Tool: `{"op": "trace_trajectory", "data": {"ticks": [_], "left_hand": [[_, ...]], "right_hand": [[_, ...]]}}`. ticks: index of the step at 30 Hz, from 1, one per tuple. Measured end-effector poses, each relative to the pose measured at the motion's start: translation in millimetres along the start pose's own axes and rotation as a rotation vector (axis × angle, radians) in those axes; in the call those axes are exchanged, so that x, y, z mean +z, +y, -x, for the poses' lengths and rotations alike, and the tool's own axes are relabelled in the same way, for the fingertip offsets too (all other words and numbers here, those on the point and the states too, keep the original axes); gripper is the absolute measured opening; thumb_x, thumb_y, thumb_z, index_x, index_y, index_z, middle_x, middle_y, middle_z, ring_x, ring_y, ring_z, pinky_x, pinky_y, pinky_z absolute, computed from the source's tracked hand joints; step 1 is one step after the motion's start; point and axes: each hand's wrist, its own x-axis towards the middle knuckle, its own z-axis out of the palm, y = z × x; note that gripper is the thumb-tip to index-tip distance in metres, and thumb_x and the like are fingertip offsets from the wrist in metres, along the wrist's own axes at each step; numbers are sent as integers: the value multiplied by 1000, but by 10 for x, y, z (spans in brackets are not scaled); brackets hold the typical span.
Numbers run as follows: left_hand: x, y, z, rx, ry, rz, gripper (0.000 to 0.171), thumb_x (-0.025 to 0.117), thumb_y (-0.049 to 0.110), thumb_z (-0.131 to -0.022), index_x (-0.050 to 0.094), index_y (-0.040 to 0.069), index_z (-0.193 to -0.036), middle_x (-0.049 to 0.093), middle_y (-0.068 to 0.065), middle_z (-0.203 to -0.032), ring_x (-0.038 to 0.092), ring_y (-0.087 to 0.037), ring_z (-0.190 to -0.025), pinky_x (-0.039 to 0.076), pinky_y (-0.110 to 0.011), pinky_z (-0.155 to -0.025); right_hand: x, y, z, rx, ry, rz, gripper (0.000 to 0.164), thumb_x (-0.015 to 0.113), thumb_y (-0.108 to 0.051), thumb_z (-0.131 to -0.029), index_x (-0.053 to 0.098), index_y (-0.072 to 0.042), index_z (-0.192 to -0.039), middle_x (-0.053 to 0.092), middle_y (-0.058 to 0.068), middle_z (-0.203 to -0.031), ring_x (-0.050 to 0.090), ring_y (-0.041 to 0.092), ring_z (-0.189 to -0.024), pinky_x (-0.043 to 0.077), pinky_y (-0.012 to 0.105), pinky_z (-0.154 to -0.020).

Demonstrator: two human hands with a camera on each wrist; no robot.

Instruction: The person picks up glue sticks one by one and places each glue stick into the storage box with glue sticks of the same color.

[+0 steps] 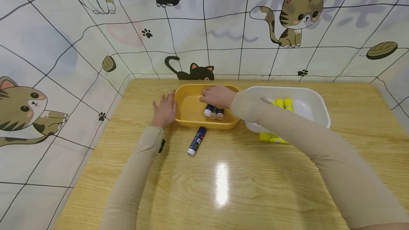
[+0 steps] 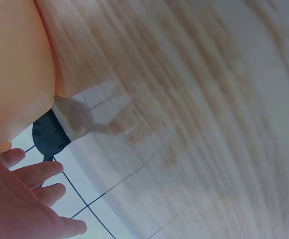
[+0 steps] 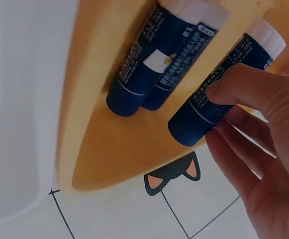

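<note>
Inside the orange plastic tray (image 1: 188, 107), my right hand (image 1: 218, 96) pinches a dark blue glue stick with a white end (image 3: 191, 124) between thumb and fingers. Two similar blue glue sticks (image 3: 134, 74) lie side by side in the tray, just beside the held one in the right wrist view. My left hand (image 1: 165, 110) touches the tray's left side with its fingers extended. In the left wrist view, those fingers (image 2: 40, 174) spread near the tray's outer wall. On the table in front of the tray lies another blue glue stick (image 1: 196, 141).
To the right stands a white tray (image 1: 314, 105) with several yellow sticks (image 1: 288, 104), partly hidden by my right sleeve. A yellow stick (image 1: 271, 137) lies on the table before it. Cat-printed sheeting (image 1: 223, 38) rises behind the wooden table (image 1: 249, 187).
</note>
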Motion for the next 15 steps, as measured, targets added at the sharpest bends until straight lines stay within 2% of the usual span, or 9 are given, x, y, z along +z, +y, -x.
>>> {"op": "trace_trajectory", "data": {"ticks": [3,7,15], "left_hand": [[5,-3,1,-2,-3,-2,53,22,27,-106,14,14,-156,25,-18,-155,9,-36,-145,-4,-65,-108],[9,-10,-5,-5,-3,-6,53,23,28,-106,14,15,-156,25,-17,-156,9,-36,-145,-4,-65,-108],[8,-12,-6,-2,-4,-8,53,22,28,-106,14,15,-156,25,-17,-156,9,-36,-145,-3,-65,-108]], "right_hand": [[58,-9,-68,-33,14,38,24,59,-1,-95,65,-10,-117,62,9,-106,57,23,-87,49,32,-60],[92,-21,-154,-41,10,50,25,58,-2,-96,66,-11,-117,63,8,-107,58,23,-89,49,31,-62],[60,-35,-263,-18,-73,67,26,55,-3,-98,68,-15,-116,64,6,-108,59,22,-92,50,30,-66]]}}
